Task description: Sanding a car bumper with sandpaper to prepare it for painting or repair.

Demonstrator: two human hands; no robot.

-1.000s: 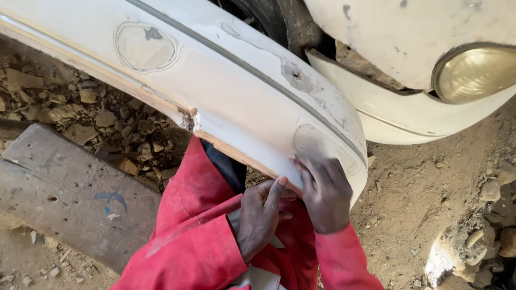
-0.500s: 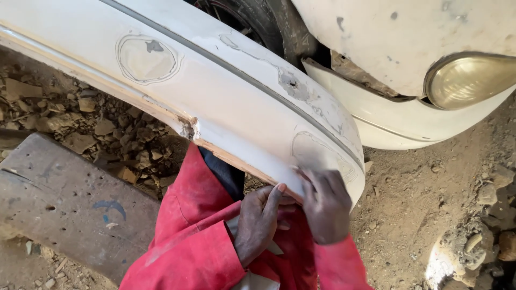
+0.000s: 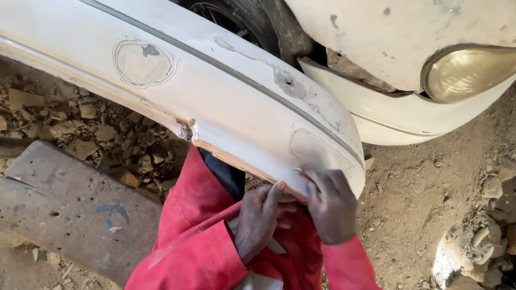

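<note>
A long white car bumper [image 3: 231, 102] lies across my lap, with a grey trim line and several sanded filler patches. My left hand [image 3: 260, 220] grips its lower edge from underneath, thumb up against the rim. My right hand [image 3: 330, 207] presses its fingers on the bumper's face just below the round filler patch [image 3: 317, 153] near the right end. That hand is blurred, and I cannot tell whether anything is under its fingers. Both sleeves [image 3: 199, 241] are red.
A white car body with a headlamp [image 3: 465, 72] stands at the upper right, with a tyre [image 3: 242, 21] behind the bumper. A grey concrete slab [image 3: 64, 204] lies at the left on rubble. Sandy ground and stones [image 3: 484, 236] are at the right.
My right hand has slid slightly along the bumper's lower right end beside the filler patch. My left hand keeps its hold on the edge.
</note>
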